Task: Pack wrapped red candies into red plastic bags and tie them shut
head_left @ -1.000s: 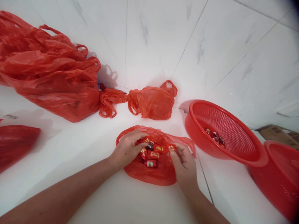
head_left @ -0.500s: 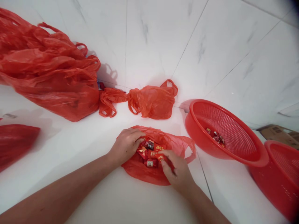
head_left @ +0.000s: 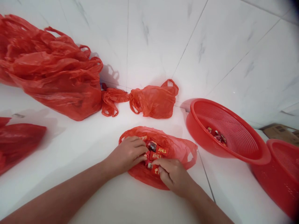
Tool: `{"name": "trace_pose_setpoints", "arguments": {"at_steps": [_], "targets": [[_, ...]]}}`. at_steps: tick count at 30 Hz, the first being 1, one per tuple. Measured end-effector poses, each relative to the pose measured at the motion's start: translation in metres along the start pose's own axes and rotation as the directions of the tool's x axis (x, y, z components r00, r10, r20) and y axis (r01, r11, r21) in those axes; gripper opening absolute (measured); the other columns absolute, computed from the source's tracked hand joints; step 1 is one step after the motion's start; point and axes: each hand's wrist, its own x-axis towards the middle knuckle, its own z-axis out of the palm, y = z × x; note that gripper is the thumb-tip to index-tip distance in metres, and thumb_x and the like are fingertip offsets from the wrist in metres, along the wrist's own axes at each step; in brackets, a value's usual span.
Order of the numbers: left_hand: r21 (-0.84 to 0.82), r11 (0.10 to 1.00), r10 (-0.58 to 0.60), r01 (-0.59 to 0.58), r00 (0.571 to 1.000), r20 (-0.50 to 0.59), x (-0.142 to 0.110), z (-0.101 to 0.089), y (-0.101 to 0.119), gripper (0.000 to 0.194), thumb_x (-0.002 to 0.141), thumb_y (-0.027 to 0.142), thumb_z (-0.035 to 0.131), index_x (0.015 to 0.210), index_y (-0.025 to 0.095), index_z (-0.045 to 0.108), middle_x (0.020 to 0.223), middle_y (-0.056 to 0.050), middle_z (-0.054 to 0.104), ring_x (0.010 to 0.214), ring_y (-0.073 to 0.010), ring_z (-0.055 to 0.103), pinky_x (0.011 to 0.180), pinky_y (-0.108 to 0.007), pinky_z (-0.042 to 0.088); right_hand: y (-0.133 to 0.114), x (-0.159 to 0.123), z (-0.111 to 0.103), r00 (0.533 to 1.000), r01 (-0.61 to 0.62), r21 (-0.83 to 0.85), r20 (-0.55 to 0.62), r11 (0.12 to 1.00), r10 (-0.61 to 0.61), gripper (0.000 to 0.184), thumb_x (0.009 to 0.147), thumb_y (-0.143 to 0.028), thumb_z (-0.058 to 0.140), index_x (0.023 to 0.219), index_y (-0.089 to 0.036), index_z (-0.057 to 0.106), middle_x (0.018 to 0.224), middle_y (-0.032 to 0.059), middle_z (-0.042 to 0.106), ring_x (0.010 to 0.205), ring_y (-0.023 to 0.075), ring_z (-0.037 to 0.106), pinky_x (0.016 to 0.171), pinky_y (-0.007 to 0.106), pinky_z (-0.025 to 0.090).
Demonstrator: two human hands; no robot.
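Observation:
A red plastic bag (head_left: pixel 141 179) lies spread wide at its mouth on the white surface, with several wrapped candies (head_left: pixel 153 146) inside. Most wrappers are red with yellow lettering; one has a dark picture on it. From the left, my left hand (head_left: pixel 128 154) reaches over the bag's rim, thumb and forefinger closed about a small red candy (head_left: pixel 147 155). On the opposite side my right hand (head_left: pixel 174 174) pinches at a red candy packet (head_left: pixel 155 170) near the front of the pile. Its lower fingers are curled and partly hidden.
Behind stands a small red bag (head_left: pixel 154 101) beside a crumpled one (head_left: pixel 112 99). Large stuffed red bags (head_left: pixel 58 84) fill the left, another red bag (head_left: pixel 21 143) in front. At right, a tilted red plastic basket (head_left: pixel 233 158) holds some candies (head_left: pixel 217 136), near a second basket (head_left: pixel 271 180) and cardboard (head_left: pixel 280 132).
My right hand has lowered its red packet toward the front of the pile. My left hand has shifted slightly forward and right, uncovering another lettered packet behind it. The view has moved slightly.

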Motion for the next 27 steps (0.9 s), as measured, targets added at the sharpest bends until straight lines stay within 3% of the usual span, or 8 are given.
{"name": "trace_pose_setpoints", "arguments": {"at_steps": [6, 11, 14, 17, 21, 27], "targets": [[0.009, 0.999, -0.047, 0.046, 0.999, 0.025, -0.012, -0.006, -0.002, 0.011, 0.087, 0.022, 0.054, 0.087, 0.020, 0.064, 0.093, -0.005, 0.065, 0.086, -0.0183, 0.057, 0.076, -0.032, 0.046, 0.005, 0.000, 0.002, 0.998, -0.052, -0.017, -0.021, 0.999, 0.052, 0.038, 0.083, -0.011, 0.040, 0.111, -0.022, 0.063, 0.087, 0.0006, 0.069, 0.070, 0.0150, 0.063, 0.069, 0.028, 0.051], [-0.007, 0.994, -0.112, 0.112, 0.993, 0.037, -0.012, -0.004, -0.005, 0.008, 0.084, 0.017, 0.056, 0.086, 0.020, 0.063, 0.093, -0.004, 0.064, 0.087, -0.0189, 0.056, 0.077, -0.032, 0.046, 0.004, 0.002, 0.003, 0.994, -0.106, -0.059, -0.008, 0.993, 0.106, 0.032, 0.083, -0.017, 0.047, 0.110, -0.024, 0.062, 0.096, 0.0009, 0.069, 0.080, 0.0164, 0.064, 0.075, 0.030, 0.050], [-0.005, 0.995, -0.102, 0.102, 0.995, 0.016, -0.012, -0.003, -0.002, 0.010, 0.086, 0.017, 0.054, 0.089, 0.021, 0.062, 0.095, -0.004, 0.065, 0.088, -0.0182, 0.056, 0.078, -0.032, 0.045, 0.004, 0.003, 0.004, 0.989, -0.143, -0.101, 0.013, 0.985, 0.145, 0.027, 0.081, -0.018, 0.053, 0.105, -0.024, 0.062, 0.090, 0.0003, 0.069, 0.075, 0.0160, 0.063, 0.070, 0.028, 0.050], [-0.003, 1.000, 0.004, -0.005, 0.999, -0.042, -0.012, -0.002, 0.004, 0.009, 0.087, 0.019, 0.053, 0.092, 0.020, 0.061, 0.095, -0.004, 0.065, 0.087, -0.0172, 0.057, 0.081, -0.033, 0.043, 0.004, 0.004, 0.007, 0.986, -0.161, -0.174, 0.005, 0.971, 0.165, 0.021, 0.078, -0.018, 0.053, 0.097, -0.021, 0.061, 0.074, -0.0007, 0.066, 0.062, 0.0145, 0.059, 0.058, 0.025, 0.046], [-0.008, 0.992, 0.122, -0.123, 0.989, -0.086, -0.012, -0.001, 0.013, 0.011, 0.086, 0.027, 0.057, 0.093, 0.019, 0.061, 0.085, -0.003, 0.066, 0.081, -0.0167, 0.057, 0.076, -0.031, 0.043, 0.006, 0.002, 0.010, 0.997, -0.070, -0.238, -0.060, 0.969, 0.058, 0.019, 0.077, -0.019, 0.052, 0.095, -0.019, 0.060, 0.070, 0.0012, 0.065, 0.058, 0.0151, 0.057, 0.056, 0.027, 0.046], [-0.015, 0.997, 0.073, -0.077, 0.984, -0.162, -0.012, -0.006, 0.013, 0.013, 0.088, 0.028, 0.053, 0.083, 0.019, 0.060, 0.074, -0.001, 0.063, 0.068, -0.0129, 0.055, 0.067, -0.027, 0.042, 0.003, -0.001, 0.009, 0.978, 0.063, -0.253, -0.176, 0.965, -0.110, 0.023, 0.078, -0.017, 0.052, 0.100, -0.019, 0.059, 0.076, 0.0021, 0.066, 0.061, 0.0145, 0.059, 0.056, 0.026, 0.047]]}}
